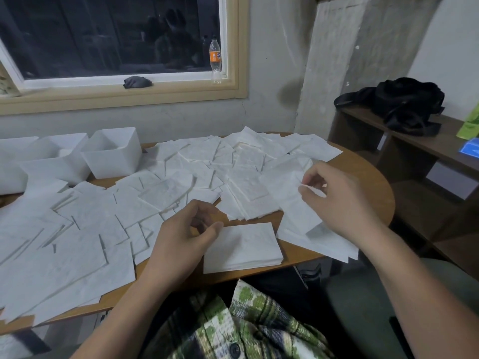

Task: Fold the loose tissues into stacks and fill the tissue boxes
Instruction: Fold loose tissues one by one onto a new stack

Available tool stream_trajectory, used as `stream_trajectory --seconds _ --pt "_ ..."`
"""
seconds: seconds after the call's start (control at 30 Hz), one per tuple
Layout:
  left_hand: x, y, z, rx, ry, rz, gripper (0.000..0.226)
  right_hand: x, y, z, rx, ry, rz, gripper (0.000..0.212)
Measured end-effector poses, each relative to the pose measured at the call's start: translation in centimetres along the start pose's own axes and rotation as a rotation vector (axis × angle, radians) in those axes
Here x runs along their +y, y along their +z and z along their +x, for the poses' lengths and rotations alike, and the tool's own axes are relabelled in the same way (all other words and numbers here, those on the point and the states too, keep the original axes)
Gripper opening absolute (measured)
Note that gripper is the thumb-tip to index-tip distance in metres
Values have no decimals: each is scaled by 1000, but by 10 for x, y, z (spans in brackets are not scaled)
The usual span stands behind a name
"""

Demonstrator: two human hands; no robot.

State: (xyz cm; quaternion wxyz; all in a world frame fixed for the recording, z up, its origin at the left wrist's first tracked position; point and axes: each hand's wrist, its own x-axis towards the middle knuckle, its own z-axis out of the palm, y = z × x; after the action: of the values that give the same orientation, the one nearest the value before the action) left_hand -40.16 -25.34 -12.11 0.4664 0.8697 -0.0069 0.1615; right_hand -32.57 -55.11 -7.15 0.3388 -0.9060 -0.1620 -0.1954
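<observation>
Nothing here reads clearly. The bottle (215, 58) on the windowsill (181, 82) wears an orange label (215, 57) with pale marks too blurred to make out. A blue item (470, 149) on the shelf (425, 143) shows white marks, cut off at the frame's edge.

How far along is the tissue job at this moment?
Done: one folded stack lies near the table's front edge. In hand: the right hand pinches a loose tissue; the left hand hovers by the stack. Left: most tissues lie scattered, and the white boxes look unfilled.
</observation>
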Motion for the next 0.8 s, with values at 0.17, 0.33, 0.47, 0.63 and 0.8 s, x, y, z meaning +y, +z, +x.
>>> stream_trajectory --seconds 0.17,0.33,0.47,0.63,0.8 --pt "17 -1 4 11 50 -45 17 -36 2 -16 -161 -122 74 12" --pt "29 -2 7 -16 92 -97 24 -51 15 -29 -328 -251 95 16" --pt "26 -2 8 -45 83 -135 5 -54 24 -36 -402 -264 127 16" --pt "22 -3 6 -46 41 -195 11 -46 30 -37 -423 -108 232 16" --pt "17 -5 5 -24 -41 -291 14 -29 34 -37 -382 81 370 27"
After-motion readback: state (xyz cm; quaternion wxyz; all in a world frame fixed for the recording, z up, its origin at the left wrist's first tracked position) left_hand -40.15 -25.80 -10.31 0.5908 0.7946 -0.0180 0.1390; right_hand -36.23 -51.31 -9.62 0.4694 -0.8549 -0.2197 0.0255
